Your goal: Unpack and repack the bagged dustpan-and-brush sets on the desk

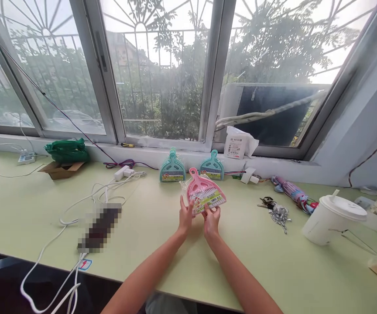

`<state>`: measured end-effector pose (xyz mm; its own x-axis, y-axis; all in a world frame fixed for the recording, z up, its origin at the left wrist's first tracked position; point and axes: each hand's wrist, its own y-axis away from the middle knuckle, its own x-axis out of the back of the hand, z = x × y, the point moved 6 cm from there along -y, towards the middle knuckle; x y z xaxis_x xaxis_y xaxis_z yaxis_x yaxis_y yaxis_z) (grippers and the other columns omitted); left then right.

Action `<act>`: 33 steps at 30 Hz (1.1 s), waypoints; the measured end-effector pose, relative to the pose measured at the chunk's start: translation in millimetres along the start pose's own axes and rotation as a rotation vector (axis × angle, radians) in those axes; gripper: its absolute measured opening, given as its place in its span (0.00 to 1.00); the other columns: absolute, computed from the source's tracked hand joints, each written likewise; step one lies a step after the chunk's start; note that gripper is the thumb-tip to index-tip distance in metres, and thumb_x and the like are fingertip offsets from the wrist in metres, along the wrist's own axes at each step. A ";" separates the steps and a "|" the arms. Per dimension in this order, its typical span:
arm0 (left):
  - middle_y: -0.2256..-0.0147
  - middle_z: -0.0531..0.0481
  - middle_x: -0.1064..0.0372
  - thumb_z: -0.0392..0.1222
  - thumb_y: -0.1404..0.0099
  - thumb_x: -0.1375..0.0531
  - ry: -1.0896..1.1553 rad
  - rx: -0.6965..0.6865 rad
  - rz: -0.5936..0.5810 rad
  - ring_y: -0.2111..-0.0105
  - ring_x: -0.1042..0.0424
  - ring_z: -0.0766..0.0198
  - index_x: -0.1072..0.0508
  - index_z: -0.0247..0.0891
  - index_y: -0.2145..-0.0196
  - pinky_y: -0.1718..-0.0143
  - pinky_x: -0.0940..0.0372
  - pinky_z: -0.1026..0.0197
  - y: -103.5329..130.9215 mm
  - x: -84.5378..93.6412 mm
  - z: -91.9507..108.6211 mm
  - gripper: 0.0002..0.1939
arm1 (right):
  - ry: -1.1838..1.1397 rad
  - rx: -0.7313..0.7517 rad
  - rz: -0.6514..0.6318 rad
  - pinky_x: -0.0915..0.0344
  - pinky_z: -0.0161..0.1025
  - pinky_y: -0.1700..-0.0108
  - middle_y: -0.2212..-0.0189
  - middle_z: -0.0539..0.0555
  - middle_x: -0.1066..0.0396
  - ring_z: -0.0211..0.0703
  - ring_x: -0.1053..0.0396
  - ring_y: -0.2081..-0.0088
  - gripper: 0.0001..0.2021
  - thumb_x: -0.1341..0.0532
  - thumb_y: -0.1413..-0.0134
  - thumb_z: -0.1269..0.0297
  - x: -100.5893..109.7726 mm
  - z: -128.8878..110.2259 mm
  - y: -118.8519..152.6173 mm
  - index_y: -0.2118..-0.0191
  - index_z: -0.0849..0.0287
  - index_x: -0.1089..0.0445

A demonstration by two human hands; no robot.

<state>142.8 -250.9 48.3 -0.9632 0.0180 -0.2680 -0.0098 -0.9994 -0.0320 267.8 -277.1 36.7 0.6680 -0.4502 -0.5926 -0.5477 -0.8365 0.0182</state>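
A pink dustpan and brush set [205,192] in clear wrapping is tilted up above the table, its handle pointing away from me. My left hand [186,214] grips its lower left corner, with the thumb on the front. My right hand [211,218] pinches the bottom edge near the middle. Behind it, against the window ledge, stands a stack of teal dustpan sets [172,168]. To the right of that is another teal dustpan set [212,165], partly covered by the pink one.
On the left lie a blurred dark object [100,227], white cables and a cardboard box [62,170] with a green bag [67,150]. To the right are keys [275,209], a folded umbrella [295,194] and a lidded white cup [332,220]. A white package [237,144] rests by the window.
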 end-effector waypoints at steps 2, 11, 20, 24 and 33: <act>0.57 0.40 0.26 0.68 0.43 0.46 0.056 0.082 -0.040 0.61 0.25 0.51 0.43 0.38 0.38 0.65 0.32 0.55 -14.0 3.8 -0.7 0.43 | 0.009 -0.001 -0.027 0.28 0.40 0.59 0.62 0.52 0.30 0.42 0.27 0.60 0.25 0.31 0.63 0.57 -3.9 5.0 4.3 0.59 0.53 0.42; 0.54 0.40 0.27 0.66 0.43 0.44 0.137 0.257 -0.485 0.60 0.25 0.51 0.34 0.40 0.43 0.61 0.31 0.52 -0.1 -19.8 -27.3 0.37 | 0.051 0.006 0.010 0.28 0.42 0.62 0.63 0.50 0.30 0.42 0.26 0.64 0.26 0.32 0.64 0.53 1.0 6.3 -1.1 0.61 0.53 0.44; 0.43 0.45 0.37 0.58 0.42 0.39 0.307 -0.012 -0.358 0.44 0.37 0.51 0.42 0.45 0.39 0.44 0.40 0.48 -14.7 -13.2 3.2 0.36 | -0.003 0.002 -0.038 0.29 0.41 0.56 0.61 0.51 0.30 0.41 0.28 0.58 0.25 0.31 0.65 0.57 1.3 9.1 -4.5 0.61 0.53 0.43; 0.42 0.43 0.38 0.56 0.42 0.38 0.248 0.091 -0.404 0.45 0.35 0.49 0.44 0.45 0.38 0.45 0.39 0.44 -5.0 -20.9 -8.1 0.38 | -0.001 0.008 0.029 0.28 0.41 0.57 0.61 0.51 0.31 0.41 0.28 0.59 0.25 0.31 0.64 0.57 8.8 3.9 -5.0 0.60 0.54 0.43; 0.45 0.42 0.34 0.46 0.44 0.35 0.233 -0.035 -0.338 0.44 0.36 0.50 0.37 0.39 0.43 0.43 0.42 0.47 -18.7 -16.5 -15.3 0.33 | 0.116 0.001 -0.110 0.27 0.42 0.57 0.63 0.52 0.28 0.42 0.26 0.61 0.26 0.29 0.64 0.56 5.7 -3.7 -15.4 0.60 0.55 0.40</act>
<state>163.0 -232.1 38.6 -0.8208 0.3551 -0.4473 -0.3022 -0.9346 -0.1874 281.9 -267.9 36.0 0.7778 -0.3888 -0.4938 -0.4682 -0.8826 -0.0424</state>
